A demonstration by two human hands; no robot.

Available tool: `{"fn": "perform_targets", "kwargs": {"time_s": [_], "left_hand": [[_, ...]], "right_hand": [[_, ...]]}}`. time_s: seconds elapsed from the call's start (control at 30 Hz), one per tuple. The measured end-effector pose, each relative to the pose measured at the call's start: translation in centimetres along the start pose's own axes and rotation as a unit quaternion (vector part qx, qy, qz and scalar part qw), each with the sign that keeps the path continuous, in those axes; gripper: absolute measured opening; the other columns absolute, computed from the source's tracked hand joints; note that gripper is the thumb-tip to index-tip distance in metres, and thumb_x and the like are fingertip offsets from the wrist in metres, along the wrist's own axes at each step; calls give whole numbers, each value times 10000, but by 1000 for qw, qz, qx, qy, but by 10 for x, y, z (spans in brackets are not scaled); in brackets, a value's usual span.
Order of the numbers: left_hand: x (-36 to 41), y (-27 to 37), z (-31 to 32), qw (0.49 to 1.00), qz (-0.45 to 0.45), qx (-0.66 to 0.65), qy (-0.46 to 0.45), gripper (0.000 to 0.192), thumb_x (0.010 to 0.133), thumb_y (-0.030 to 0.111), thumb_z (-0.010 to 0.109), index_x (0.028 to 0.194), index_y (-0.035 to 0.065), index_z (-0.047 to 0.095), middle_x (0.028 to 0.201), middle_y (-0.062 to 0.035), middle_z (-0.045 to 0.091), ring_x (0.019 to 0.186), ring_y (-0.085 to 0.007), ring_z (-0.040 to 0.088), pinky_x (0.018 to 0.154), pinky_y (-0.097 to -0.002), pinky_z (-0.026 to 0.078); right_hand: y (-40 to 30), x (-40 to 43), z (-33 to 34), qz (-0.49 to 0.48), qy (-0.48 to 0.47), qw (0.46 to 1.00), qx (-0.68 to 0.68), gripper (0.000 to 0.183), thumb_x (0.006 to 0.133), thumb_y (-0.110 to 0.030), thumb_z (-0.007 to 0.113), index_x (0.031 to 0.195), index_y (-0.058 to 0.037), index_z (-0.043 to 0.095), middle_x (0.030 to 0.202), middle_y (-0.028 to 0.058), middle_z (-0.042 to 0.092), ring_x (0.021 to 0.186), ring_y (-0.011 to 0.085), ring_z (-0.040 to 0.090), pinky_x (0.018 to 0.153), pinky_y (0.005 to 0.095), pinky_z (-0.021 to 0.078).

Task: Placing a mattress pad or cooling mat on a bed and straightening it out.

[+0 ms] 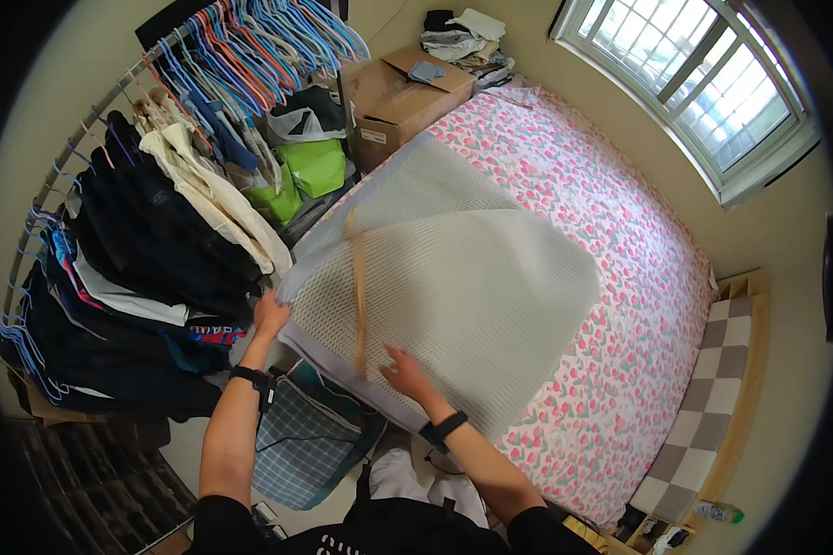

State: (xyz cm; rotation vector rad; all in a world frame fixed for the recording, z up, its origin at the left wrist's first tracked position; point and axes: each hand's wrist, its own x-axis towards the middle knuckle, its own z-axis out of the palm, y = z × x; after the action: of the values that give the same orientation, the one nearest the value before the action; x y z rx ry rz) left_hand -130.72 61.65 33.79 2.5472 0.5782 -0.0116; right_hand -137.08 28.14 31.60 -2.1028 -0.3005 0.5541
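Observation:
A grey-white mesh mat (472, 277) with a grey fabric border lies partly folded over itself on a bed, and a tan strap or strip (359, 298) runs across it. At the mat's left corner, my left hand (271, 314) grips the grey border. My right hand (408, 374) is over the mat near its front edge, fingers apart and holding nothing; whether it touches the mesh I cannot tell. Beneath and around the mat is a bed sheet (618, 333) with pink flowers. Both wrists wear black bands.
Left of the bed stands a clothes rack (76, 149) with dark garments and many hangers (250, 48). A cardboard box (409, 97) and folded clothes (465, 38) are at the far corner. A checked headboard (708, 402) is at right. A plaid fabric item (305, 430) lies near my legs.

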Motion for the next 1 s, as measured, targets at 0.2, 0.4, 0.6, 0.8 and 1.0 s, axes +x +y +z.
{"fn": "perform_targets", "kwargs": {"time_s": [0.2, 0.4, 0.6, 0.8, 1.0], "left_hand": [[-26, -28, 26, 987, -119, 67, -87, 505, 741, 211, 645, 1223, 99, 546, 1052, -199, 643, 1007, -394, 591, 830, -467, 475], [-87, 49, 42, 971, 158, -46, -171, 549, 696, 102, 594, 1241, 96, 527, 1035, -213, 636, 972, -384, 599, 837, -464, 480], [-186, 190, 85, 901, 349, 55, -253, 439, 662, 65, 633, 1096, 63, 567, 837, -201, 649, 783, -385, 635, 682, -462, 512], [-274, 259, 143, 828, 434, 174, -309, 302, 703, 96, 627, 1001, 42, 630, 867, -157, 658, 783, -316, 653, 644, -415, 528], [-312, 261, 149, 844, 400, 165, -318, 493, 708, 109, 642, 1188, 43, 555, 900, -146, 651, 787, -311, 652, 636, -407, 527]], "right_hand": [[108, -78, -10, 197, -67, 975, -76, 533, 828, -281, 649, 1267, -9, 518, 1075, 237, 630, 995, 332, 625, 862, 394, 485], [131, -64, -26, 243, -15, 970, -24, 559, 858, -372, 620, 1242, 25, 535, 967, 194, 667, 853, 306, 654, 817, 396, 501], [34, 9, -82, 111, 239, 960, -90, 833, 828, -497, 635, 1377, 44, 319, 1229, 285, 473, 1083, 362, 556, 769, 421, 519], [42, -21, -107, 74, 106, 917, -378, 755, 816, -203, 620, 1416, 29, 224, 1271, 281, 405, 1119, 395, 505, 744, 470, 520], [74, -28, -138, 41, 116, 959, -256, 666, 774, -71, 608, 1377, 7, 336, 960, 260, 574, 827, 383, 637, 724, 450, 525]]}}
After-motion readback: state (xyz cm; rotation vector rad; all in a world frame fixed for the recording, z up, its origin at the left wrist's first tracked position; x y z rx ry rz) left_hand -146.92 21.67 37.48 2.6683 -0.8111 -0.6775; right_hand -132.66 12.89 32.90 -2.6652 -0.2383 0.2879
